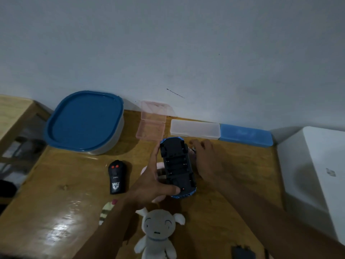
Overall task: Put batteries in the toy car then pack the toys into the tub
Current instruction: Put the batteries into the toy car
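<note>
A blue toy car (177, 165) is held upside down over the wooden table (65, 193), its black underside up and the battery bay open. My left hand (153, 182) grips it from the left, thumb across its near end. My right hand (205, 157) reaches down on the table just right of the car, fingers around small batteries (192, 149) that are mostly hidden. The tub (84, 122), closed with a blue lid, stands at the back left. A black remote (116, 177) lies left of the car. A grey plush rabbit (158, 232) lies near me.
An open pink plastic case (152, 126), a white case (195, 128) and a blue case (245, 135) line the wall. A white box (317, 171) stands at the right. A pink toy (160, 165) lies under the car, a striped toy (106, 210) under my left forearm. A black cover (242, 252) lies at the front edge.
</note>
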A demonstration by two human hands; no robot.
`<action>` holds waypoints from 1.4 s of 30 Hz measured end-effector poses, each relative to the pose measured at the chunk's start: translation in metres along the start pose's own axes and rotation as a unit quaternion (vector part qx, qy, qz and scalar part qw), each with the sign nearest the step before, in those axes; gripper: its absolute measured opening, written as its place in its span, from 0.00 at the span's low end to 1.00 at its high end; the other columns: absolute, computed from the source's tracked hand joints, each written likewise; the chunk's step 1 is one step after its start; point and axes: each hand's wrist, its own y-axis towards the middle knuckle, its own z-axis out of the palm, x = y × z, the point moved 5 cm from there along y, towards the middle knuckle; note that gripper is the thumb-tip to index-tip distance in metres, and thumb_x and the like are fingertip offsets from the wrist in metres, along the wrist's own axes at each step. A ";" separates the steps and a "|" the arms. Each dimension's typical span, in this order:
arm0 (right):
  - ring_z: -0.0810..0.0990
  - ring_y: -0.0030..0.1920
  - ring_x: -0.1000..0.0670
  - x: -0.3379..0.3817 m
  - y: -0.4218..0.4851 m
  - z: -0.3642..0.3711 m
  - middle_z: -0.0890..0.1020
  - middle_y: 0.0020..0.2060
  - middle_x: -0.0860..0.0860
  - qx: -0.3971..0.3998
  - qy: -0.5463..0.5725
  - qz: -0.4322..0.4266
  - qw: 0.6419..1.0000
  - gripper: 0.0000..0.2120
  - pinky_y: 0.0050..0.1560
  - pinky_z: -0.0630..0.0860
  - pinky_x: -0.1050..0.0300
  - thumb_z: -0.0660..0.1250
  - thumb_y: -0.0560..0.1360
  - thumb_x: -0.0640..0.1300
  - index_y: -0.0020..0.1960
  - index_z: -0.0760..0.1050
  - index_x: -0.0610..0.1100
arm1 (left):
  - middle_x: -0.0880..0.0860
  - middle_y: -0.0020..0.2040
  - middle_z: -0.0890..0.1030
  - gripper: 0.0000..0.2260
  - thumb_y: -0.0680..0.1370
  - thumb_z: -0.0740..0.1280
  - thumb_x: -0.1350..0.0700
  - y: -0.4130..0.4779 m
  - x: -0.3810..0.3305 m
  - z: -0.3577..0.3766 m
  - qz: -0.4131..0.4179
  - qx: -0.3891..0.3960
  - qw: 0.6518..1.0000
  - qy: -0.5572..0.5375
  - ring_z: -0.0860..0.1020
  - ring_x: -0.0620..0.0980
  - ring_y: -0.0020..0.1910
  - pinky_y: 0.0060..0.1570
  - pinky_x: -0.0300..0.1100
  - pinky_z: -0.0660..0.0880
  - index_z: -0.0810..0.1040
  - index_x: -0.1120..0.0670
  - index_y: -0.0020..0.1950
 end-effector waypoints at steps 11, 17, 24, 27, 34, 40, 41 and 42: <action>0.66 0.60 0.43 -0.010 0.019 0.034 0.66 0.63 0.42 0.061 -0.200 -0.078 0.975 0.24 0.57 0.65 0.51 0.50 0.79 0.54 0.73 0.57 0.48 | 0.57 0.62 0.80 0.59 0.68 0.73 0.74 0.006 -0.004 0.009 -0.011 -0.021 1.000 -0.013 0.81 0.55 0.60 0.59 0.59 0.77 0.40 0.29 0.74; 0.73 0.56 0.40 -0.004 0.014 0.036 0.74 0.58 0.43 0.048 -0.170 -0.124 0.976 0.19 0.54 0.71 0.47 0.60 0.77 0.47 0.66 0.66 0.43 | 0.58 0.63 0.79 0.58 0.68 0.72 0.75 0.003 -0.002 0.014 -0.002 -0.018 1.000 -0.023 0.80 0.58 0.61 0.56 0.55 0.79 0.41 0.29 0.74; 0.77 0.41 0.48 -0.022 0.023 0.000 0.80 0.43 0.50 0.023 0.001 0.022 0.999 0.07 0.41 0.73 0.52 0.58 0.80 0.52 0.52 0.69 0.50 | 0.57 0.64 0.79 0.58 0.67 0.75 0.72 -0.011 -0.006 0.019 0.005 -0.017 0.999 -0.030 0.78 0.60 0.63 0.58 0.61 0.77 0.44 0.27 0.73; 0.76 0.38 0.49 -0.031 0.000 0.000 0.79 0.39 0.48 0.051 0.270 0.161 0.948 0.14 0.38 0.73 0.52 0.56 0.81 0.52 0.47 0.75 0.46 | 0.58 0.65 0.78 0.57 0.65 0.77 0.69 -0.019 -0.013 0.022 0.015 -0.013 1.000 -0.022 0.78 0.61 0.62 0.59 0.63 0.75 0.46 0.26 0.72; 0.67 0.26 0.55 -0.051 -0.098 -0.004 0.72 0.33 0.49 0.089 0.605 0.247 0.752 0.06 0.21 0.61 0.62 0.60 0.80 0.43 0.48 0.74 0.44 | 0.61 0.60 0.80 0.59 0.66 0.73 0.75 -0.028 -0.015 0.045 0.018 0.030 0.999 -0.028 0.80 0.61 0.58 0.55 0.62 0.78 0.45 0.28 0.74; 0.69 0.29 0.56 -0.061 -0.161 -0.048 0.80 0.38 0.47 0.014 0.733 0.202 0.650 0.06 0.23 0.67 0.64 0.62 0.80 0.43 0.50 0.74 0.40 | 0.59 0.59 0.81 0.57 0.67 0.72 0.75 -0.031 -0.012 0.082 0.028 0.104 0.994 -0.011 0.81 0.59 0.57 0.51 0.58 0.80 0.45 0.30 0.75; 0.69 0.29 0.57 -0.061 -0.169 -0.054 0.80 0.36 0.47 0.003 0.740 0.192 0.644 0.06 0.23 0.67 0.65 0.62 0.80 0.42 0.51 0.74 0.40 | 0.59 0.60 0.81 0.57 0.66 0.73 0.74 -0.033 -0.011 0.087 0.028 0.114 0.993 -0.010 0.81 0.60 0.57 0.51 0.59 0.79 0.45 0.30 0.75; 0.69 0.29 0.57 -0.061 -0.175 -0.059 0.80 0.36 0.47 -0.008 0.747 0.182 0.640 0.06 0.23 0.66 0.66 0.61 0.80 0.42 0.52 0.75 0.40 | 0.59 0.62 0.79 0.57 0.66 0.74 0.72 -0.033 -0.010 0.091 0.028 0.120 0.992 -0.008 0.80 0.60 0.58 0.52 0.60 0.79 0.46 0.30 0.74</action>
